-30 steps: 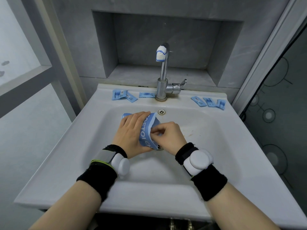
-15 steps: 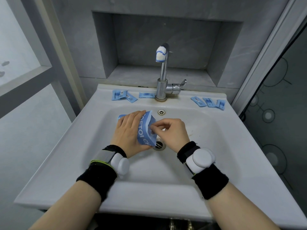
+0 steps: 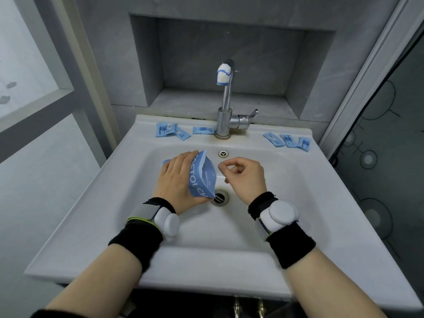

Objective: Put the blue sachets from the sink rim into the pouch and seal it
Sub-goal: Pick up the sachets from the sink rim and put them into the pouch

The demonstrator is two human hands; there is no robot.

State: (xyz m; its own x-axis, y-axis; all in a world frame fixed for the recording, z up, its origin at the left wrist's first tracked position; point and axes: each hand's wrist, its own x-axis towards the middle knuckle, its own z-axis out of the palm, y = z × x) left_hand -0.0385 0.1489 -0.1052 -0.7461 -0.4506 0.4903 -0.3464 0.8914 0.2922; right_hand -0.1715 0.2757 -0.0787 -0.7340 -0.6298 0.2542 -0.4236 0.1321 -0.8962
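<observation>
gripping pouch (image 3: 203, 177) in left hand (image 3: 176, 182) fingers; right hand (image 3: 246, 177) fingers loosely curled, empty, beside pouch.

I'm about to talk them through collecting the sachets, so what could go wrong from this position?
1. Only the left hand holds the pouch, above the open drain; a slip could drop it there.
2. The right hand is off the pouch, so its mouth may sag shut.
3. Sachets lie left and right of the tap; one group could be missed.
</observation>
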